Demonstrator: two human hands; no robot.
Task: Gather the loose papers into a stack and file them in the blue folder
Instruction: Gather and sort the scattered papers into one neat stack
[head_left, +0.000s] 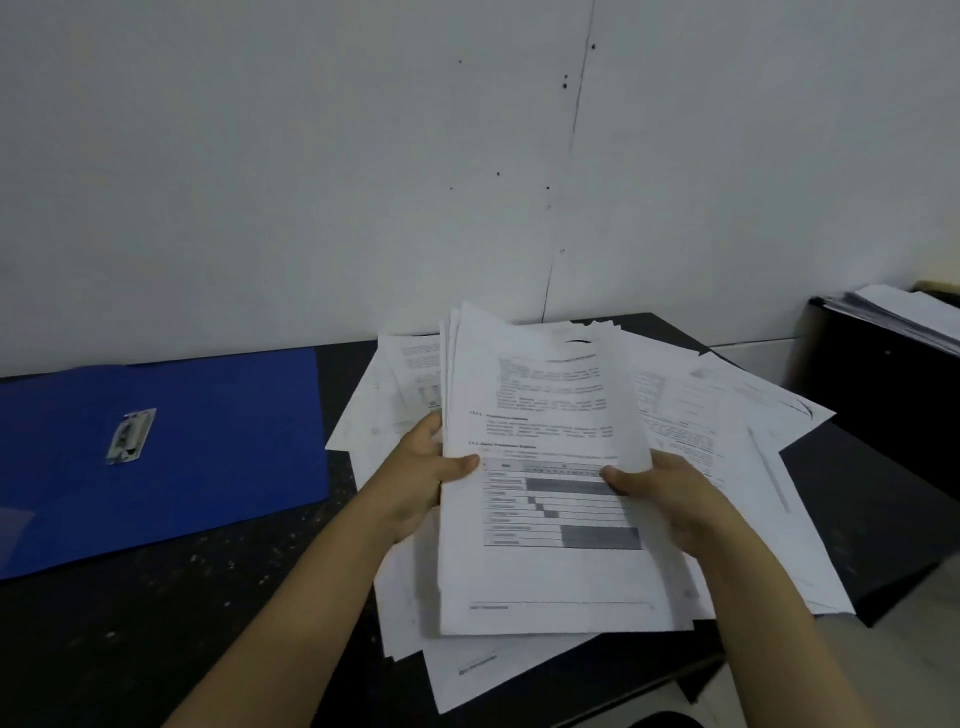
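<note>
Holding a stack (550, 467) of printed sheets between both hands, the person stands over a dark speckled table (171, 597). The left hand (423, 480) grips the stack's left edge, thumb lying across the top page and the other fingers hidden beneath. The right hand (670, 499) grips the right edge in the same way, thumb on top beside a printed chart with grey bars. The stack is tilted up toward the wall (311, 156), its far end fanned a little so that several page edges show separately, and its near end hangs low over the papers (737, 441) still scattered on the table. Those loose papers lie spread to the right of and under the stack, overlapping one another at odd angles, some reaching past the table's right and near edges. The folder (208, 441), blue, lies open and flat on the left part of the table, well apart from the hands, with a metal clip (131, 435) fixed on its inner face. One sheet's corner comes close to the folder's right edge, though I cannot tell whether they touch. Off to the far right a black cabinet (883, 395) stands apart from the table, with another pile (904, 312) of sheets resting on top of it.
</note>
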